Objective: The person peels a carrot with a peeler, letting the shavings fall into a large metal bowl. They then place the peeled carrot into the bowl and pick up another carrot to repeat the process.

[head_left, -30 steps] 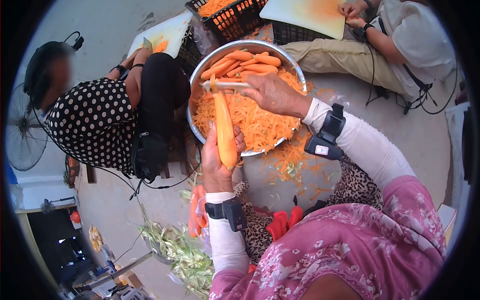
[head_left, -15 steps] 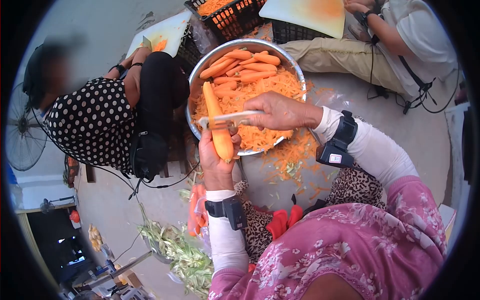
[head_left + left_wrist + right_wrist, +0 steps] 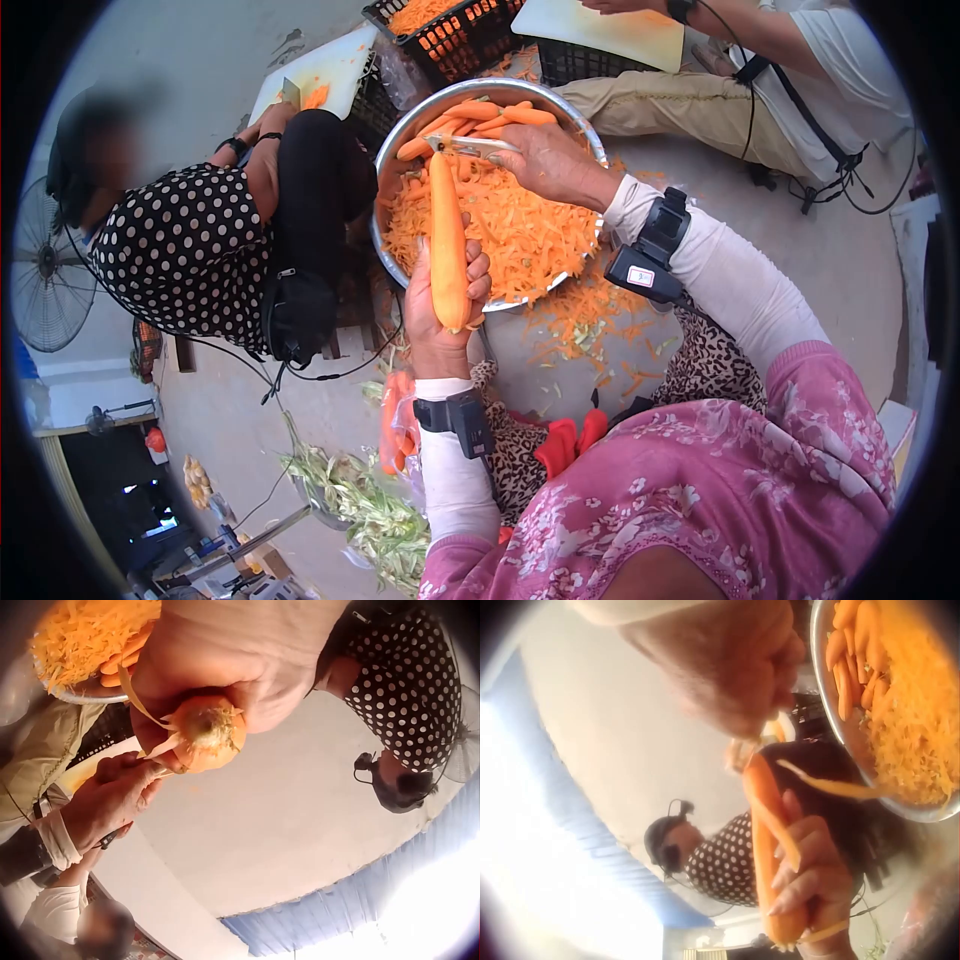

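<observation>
Where the two hands work over the near left side of a metal basin [image 3: 545,97], one long carrot [image 3: 449,245] points away from the person's body, narrow tip outward, blunt end back toward the wrist. The left hand [image 3: 428,325] is the nearer one, its fingers wrapped round the carrot's lower part so that the upper length stands bare. Beyond it and to the right, the right hand [image 3: 550,160] has its fingers closed about the handle of a peeler [image 3: 475,146], whose head lies crosswise at the tip, nearly square to the carrot's long axis. Whether the blade touches, I cannot tell from here.

The carrot is bright orange and smooth along its bare length, tapering gently. Seen end-on from the left wrist, its butt shows a dull brownish core ringed with ragged wisps. The right wrist view catches a ribbon of peel [image 3: 829,785] hanging beside it, toward the basin. Below spreads a heap of orange shavings [image 3: 510,240], with whole carrots [image 3: 478,110] banked on the far side.
</observation>
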`<state>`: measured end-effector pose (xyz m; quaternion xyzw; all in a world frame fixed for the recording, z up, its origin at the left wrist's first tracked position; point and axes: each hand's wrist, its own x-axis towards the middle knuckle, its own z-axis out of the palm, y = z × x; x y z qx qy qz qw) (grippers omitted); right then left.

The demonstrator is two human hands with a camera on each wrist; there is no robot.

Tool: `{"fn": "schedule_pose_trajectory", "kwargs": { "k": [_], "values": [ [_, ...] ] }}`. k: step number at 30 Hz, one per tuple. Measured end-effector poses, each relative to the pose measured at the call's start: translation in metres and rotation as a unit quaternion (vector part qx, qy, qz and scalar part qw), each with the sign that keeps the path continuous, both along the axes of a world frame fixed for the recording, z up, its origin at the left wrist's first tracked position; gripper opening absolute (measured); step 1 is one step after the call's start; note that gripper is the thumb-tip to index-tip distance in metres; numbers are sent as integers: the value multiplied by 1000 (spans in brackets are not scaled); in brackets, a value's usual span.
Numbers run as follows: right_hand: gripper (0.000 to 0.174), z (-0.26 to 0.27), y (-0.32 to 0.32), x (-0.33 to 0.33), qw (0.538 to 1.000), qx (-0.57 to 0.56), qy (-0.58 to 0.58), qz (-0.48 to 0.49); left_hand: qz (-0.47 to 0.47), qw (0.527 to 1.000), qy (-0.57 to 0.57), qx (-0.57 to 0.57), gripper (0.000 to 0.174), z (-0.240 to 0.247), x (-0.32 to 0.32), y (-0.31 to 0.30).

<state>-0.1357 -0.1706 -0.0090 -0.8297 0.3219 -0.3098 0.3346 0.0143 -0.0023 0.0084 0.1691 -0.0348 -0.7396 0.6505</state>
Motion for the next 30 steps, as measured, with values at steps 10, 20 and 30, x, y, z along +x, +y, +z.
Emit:
{"fn": "schedule_pose_trajectory", "kwargs": {
  "k": [10, 20, 30],
  "values": [
    [28, 29, 36, -13, 995, 68, -63, 44, 75, 995, -26, 58, 46, 7, 2, 3],
    [28, 19, 60, -14, 981, 37, -6, 188, 63, 997, 4, 44, 42, -5, 13, 10],
    [28, -9, 8, -2, 1000, -19, -4, -25, 30, 996, -73, 51, 42, 1, -8, 4]
  ]
}}
